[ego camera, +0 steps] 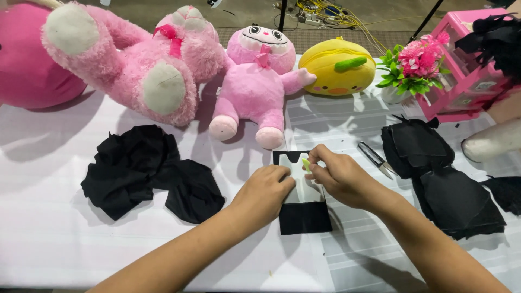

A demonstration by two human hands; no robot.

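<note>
A black fabric piece (305, 218) lies flat on the white table cover (54, 239), with a pale rectangular template (299, 168) laid on top of it. My left hand (264, 192) presses down on the template's left edge with curled fingers. My right hand (339, 176) pinches a small yellow-green chalk piece (306, 164) against the template near its upper right part.
Crumpled black fabric (146, 171) lies at the left, a stack of cut black pieces (439, 179) at the right. Small snips (376, 159) rest beside the stack. Pink plush toys (255, 81), a yellow plush (337, 66), a flower pot (412, 68) and a pink drawer box (467, 59) line the back.
</note>
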